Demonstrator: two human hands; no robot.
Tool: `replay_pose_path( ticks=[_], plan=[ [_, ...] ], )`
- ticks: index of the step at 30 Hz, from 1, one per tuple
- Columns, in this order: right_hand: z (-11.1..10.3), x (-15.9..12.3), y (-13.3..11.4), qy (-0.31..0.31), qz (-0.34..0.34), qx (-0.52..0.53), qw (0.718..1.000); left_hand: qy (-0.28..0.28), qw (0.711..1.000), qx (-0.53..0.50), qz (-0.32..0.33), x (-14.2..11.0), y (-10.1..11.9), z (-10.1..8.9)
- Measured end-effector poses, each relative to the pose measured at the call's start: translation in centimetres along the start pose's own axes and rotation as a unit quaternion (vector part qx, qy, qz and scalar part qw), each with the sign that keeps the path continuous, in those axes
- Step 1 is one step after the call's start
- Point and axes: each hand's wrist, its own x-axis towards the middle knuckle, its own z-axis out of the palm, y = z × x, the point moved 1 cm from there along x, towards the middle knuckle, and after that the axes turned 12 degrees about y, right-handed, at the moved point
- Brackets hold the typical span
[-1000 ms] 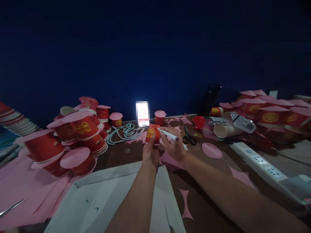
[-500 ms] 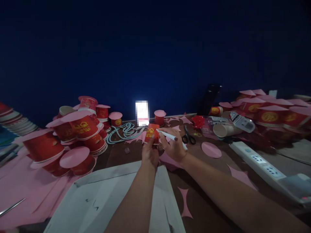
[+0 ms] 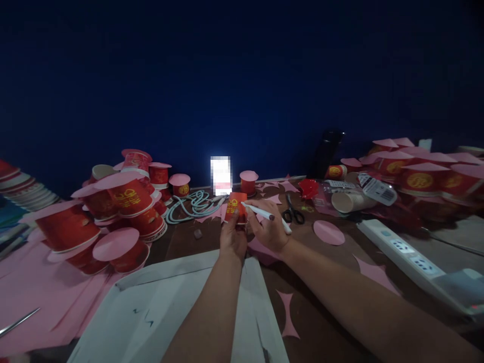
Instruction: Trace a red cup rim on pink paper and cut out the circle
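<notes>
In the middle of the head view my left hand (image 3: 233, 240) is closed round a red paper cup (image 3: 237, 207) with gold lettering, its rim downward. My right hand (image 3: 271, 229) is closed on a white marker (image 3: 259, 209), whose tip meets or nearly meets the cup's side. A second white stick-like piece (image 3: 286, 227) shows past the back of this hand; I cannot tell what it is. Below my left forearm lies a white tray or board (image 3: 166, 297) with dark marks. Black-handled scissors (image 3: 293, 214) lie right of my right hand.
Red cups with pink paper discs (image 3: 128, 194) are stacked at left, and more (image 3: 419, 176) at right. A pale cable (image 3: 189, 206) lies coiled near a lit, blurred screen (image 3: 220, 176). A power strip (image 3: 408, 257), a loose pink disc (image 3: 328, 233) and paper scraps (image 3: 288, 312) lie at right.
The marker's tip has shifted slightly left along the cup's side, and the cup has moved or turned very slightly. Both hands keep their hold; the surroundings are the same.
</notes>
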Motion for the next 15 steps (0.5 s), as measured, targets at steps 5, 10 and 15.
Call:
replay_pose_path(
  ticks=[5, 10, 15],
  plan=[
    [-0.1, 0.1, 0.4, 0.033, 0.018, 0.017, 0.999, 0.0, 0.999, -0.033, -0.003, -0.7, 0.4, 0.5],
    [0.0, 0.3, 1.1, 0.048, 0.026, 0.003, 0.998, -0.014, 0.999, -0.031, -0.001, -0.7, 0.4, 0.6],
    [0.0, 0.5, 0.8, 0.05, 0.024, 0.009, 0.998, 0.006, 1.0, -0.022, 0.003, -0.7, 0.2, 0.6]
  ],
)
